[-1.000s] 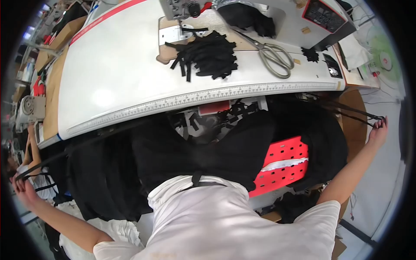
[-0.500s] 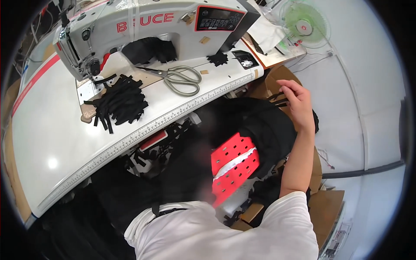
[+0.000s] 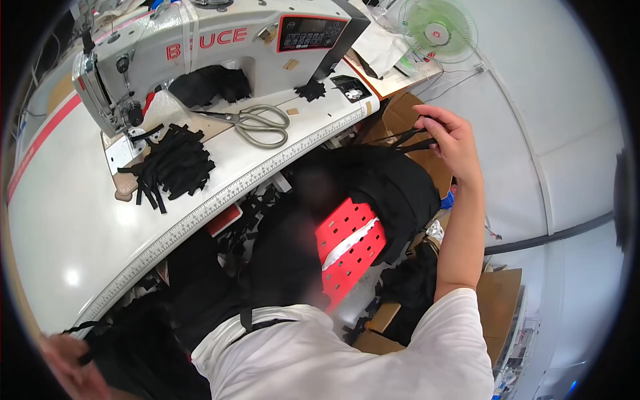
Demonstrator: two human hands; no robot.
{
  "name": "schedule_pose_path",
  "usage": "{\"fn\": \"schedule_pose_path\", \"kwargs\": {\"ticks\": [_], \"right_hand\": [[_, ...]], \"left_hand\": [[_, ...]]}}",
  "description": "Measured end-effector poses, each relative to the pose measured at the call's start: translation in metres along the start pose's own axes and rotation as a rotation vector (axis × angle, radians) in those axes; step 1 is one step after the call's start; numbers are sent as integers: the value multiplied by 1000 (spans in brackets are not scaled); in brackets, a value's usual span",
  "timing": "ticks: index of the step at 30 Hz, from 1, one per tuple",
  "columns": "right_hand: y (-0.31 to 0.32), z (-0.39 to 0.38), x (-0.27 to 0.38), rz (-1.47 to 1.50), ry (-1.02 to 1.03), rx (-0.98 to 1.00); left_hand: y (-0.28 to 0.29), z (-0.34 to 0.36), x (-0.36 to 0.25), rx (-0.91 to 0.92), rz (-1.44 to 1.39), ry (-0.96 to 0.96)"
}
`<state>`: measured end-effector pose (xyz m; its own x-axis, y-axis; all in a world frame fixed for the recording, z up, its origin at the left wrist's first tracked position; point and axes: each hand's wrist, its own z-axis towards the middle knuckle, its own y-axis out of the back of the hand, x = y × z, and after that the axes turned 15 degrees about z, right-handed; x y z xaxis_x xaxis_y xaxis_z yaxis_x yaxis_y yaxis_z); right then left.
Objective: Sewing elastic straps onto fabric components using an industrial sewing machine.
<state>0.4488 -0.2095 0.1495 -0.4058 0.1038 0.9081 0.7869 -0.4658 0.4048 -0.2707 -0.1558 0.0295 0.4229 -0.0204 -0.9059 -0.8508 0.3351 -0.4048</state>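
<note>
Raised at the right, my right hand (image 3: pixel 455 143) pinches thin black straps (image 3: pixel 408 141) between thumb and fingers. They trail left above the black fabric (image 3: pixel 400 175) draped across my lap. My left hand (image 3: pixel 75 363) is at the lower left edge, blurred, beside dark cloth (image 3: pixel 137 347) and a black strip; its grip is not clear. On the white sewing table (image 3: pixel 60 233) lies a heap of short black strips (image 3: pixel 175 162) in front of the sewing machine (image 3: pixel 220 40). Metal-handled scissors (image 3: pixel 263 127) rest to the right of the heap.
Below the table is a red perforated seat (image 3: pixel 353 230) with a white tear. Cardboard boxes (image 3: pixel 500 300) stand at the right. A green fan (image 3: pixel 437 32) is at the far right. Black cloth (image 3: pixel 213 85) sits under the machine's arm, and a ruler strip (image 3: pixel 233 183) lines the table edge.
My left hand has come into view at the lower left. My right hand still pinches the black straps, which now stretch out longer to the left. The view has shifted slightly.
</note>
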Motion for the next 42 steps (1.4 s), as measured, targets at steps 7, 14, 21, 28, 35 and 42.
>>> {"fn": "schedule_pose_path", "kwargs": {"ticks": [7,14,21,28,35,42], "right_hand": [[-19,-12,11,183,16,192],[-70,-19,21,210,30,385],[-66,-11,-7,-47,221,319],[-75,0,-17,375,125,289],[-162,-17,28,560,237,574],[-216,-52,11,311,184,806]], "left_hand": [[-261,133,93,300,649,335],[-383,185,207,570,512,87],[-344,183,208,452,622,163],[-292,180,162,578,856,134],[-271,200,96,800,924,190],[-244,187,64,606,869,70]]}}
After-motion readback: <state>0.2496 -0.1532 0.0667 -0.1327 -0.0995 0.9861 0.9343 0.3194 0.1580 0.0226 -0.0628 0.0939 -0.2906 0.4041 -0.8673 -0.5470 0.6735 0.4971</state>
